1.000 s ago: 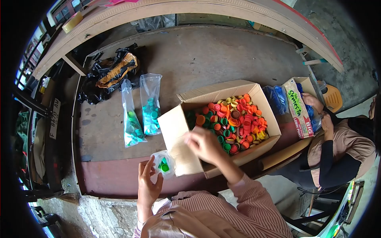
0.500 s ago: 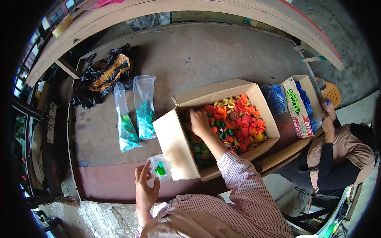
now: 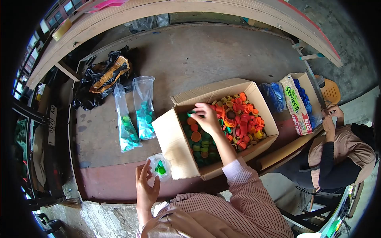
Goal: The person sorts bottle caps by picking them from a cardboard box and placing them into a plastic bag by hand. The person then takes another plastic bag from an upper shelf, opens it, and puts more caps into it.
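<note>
An open cardboard box (image 3: 170,146) full of bottle caps stands before me, with green caps at its left side and red, orange and yellow caps (image 3: 244,123) to the right. Over the green side, my right hand (image 3: 207,119) pinches a green cap (image 3: 191,113) between its fingertips. My left hand (image 3: 147,186) holds the rim of a small clear plastic bag (image 3: 167,168) with green caps in it, beside the box's left flap. Two clear bags of green and teal caps (image 3: 127,133) (image 3: 145,119) lie further left.
A crumpled black plastic bag (image 3: 99,79) lies at the back left. At the right are a blue bag (image 3: 274,97) and a printed carton (image 3: 295,105) of blue caps, with a person (image 3: 337,154) seated beside them. A wooden beam (image 3: 190,12) crosses above the table.
My right hand first reached down into the box, then rose a little with a green cap in its fingers. My left hand has stayed at the small bag. The other person's hands have moved.
</note>
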Motion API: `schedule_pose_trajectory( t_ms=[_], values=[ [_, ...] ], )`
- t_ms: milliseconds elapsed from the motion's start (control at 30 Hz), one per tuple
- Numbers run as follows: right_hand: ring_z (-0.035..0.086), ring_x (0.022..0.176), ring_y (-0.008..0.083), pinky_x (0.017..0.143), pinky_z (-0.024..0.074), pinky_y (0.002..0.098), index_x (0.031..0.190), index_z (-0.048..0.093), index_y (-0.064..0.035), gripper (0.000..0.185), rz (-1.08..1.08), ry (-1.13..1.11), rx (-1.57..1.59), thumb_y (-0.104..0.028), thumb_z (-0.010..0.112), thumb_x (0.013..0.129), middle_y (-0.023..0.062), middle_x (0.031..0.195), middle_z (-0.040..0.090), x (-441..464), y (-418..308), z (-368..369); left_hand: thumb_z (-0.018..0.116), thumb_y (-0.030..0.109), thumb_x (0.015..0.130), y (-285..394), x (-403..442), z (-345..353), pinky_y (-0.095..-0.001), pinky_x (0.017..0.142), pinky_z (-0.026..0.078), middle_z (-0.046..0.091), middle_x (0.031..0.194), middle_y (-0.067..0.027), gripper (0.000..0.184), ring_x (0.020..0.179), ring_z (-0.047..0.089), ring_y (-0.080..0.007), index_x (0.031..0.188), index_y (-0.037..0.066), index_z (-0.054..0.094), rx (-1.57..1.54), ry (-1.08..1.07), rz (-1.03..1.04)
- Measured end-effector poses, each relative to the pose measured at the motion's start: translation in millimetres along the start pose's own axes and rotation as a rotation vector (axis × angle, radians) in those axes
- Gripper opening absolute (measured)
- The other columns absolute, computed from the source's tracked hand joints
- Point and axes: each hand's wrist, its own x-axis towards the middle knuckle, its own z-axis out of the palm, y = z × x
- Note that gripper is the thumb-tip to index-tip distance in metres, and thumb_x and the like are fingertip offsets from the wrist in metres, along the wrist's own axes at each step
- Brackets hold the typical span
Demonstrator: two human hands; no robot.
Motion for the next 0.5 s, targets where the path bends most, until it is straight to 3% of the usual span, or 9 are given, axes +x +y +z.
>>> schedule_pose_trajectory(
  t_ms=[100, 167, 233, 367, 433, 500],
  values=[
    [0.063, 0.078, 0.0172, 0.072, 0.0495, 0.03, 0.096, 0.056, -0.0025, 0.025, -0.208, 0.013, 0.124, -0.009, 0.069, 0.076, 0.0092, 0.091, 0.064, -47.2, -73.3, -5.3, 0.055, -0.009, 0.071, -1.2, -0.4, 1.9, -0.0304, 0.073, 0.05, 0.048, 0.097, -0.0118, 0.057, 0.08, 0.051, -0.0192, 0.127, 0.001, 0.046, -0.005, -0.001, 0.009],
    [0.062, 0.076, 0.0198, 0.07, 0.0474, 0.0319, 0.087, 0.058, -0.004, 0.019, -0.397, -0.203, 0.059, -0.011, 0.07, 0.074, 0.0083, 0.087, 0.063, -84.8, -100.5, 4.0, 0.055, -0.009, 0.071, 1.0, 1.0, 4.5, -0.0301, 0.073, 0.05, 0.048, 0.097, -0.0116, 0.057, 0.079, 0.051, -0.019, 0.127, 0.001, 0.046, -0.012, -0.007, 0.019],
    [0.061, 0.08, 0.0166, 0.073, 0.0431, 0.0304, 0.082, 0.059, -0.0056, 0.015, -0.425, -0.434, -0.115, -0.013, 0.07, 0.075, 0.0038, 0.085, 0.063, -112.2, -109.6, 16.5, 0.055, -0.008, 0.071, 4.7, 2.4, 5.9, -0.0295, 0.073, 0.05, 0.048, 0.097, -0.0114, 0.056, 0.079, 0.051, -0.0184, 0.127, -0.001, 0.046, -0.01, -0.023, 0.032],
    [0.059, 0.081, 0.0189, 0.072, 0.041, 0.0325, 0.086, 0.062, -0.0074, 0.018, -0.442, -0.399, -0.247, -0.018, 0.07, 0.074, 0.0029, 0.087, 0.062, -136.4, -91.2, 43.3, 0.055, -0.008, 0.072, 6.7, 1.6, 6.8, -0.0294, 0.073, 0.05, 0.048, 0.097, -0.0113, 0.055, 0.079, 0.051, -0.0182, 0.126, -0.001, 0.046, -0.016, -0.033, 0.066],
    [0.057, 0.084, 0.0206, 0.072, 0.0418, 0.0333, 0.087, 0.064, -0.0082, 0.017, -0.553, -0.404, -0.338, -0.019, 0.069, 0.075, 0.0035, 0.09, 0.061, -128.9, -99.5, 38.8, 0.055, -0.008, 0.072, 5.2, 0.5, 5.9, -0.0293, 0.073, 0.05, 0.048, 0.097, -0.0116, 0.056, 0.079, 0.051, -0.0184, 0.126, 0.0, 0.046, -0.016, -0.034, 0.05],
    [0.056, 0.082, 0.0232, 0.071, 0.0438, 0.0358, 0.084, 0.065, -0.0077, 0.01, -0.492, -0.249, -0.279, -0.015, 0.065, 0.078, 0.0042, 0.086, 0.06, -106.8, -99.0, 25.2, 0.055, -0.008, 0.072, 4.2, 0.6, 3.6, -0.0293, 0.073, 0.05, 0.048, 0.097, -0.0117, 0.056, 0.079, 0.051, -0.0184, 0.127, 0.0, 0.046, -0.003, -0.031, 0.048]
  ],
)
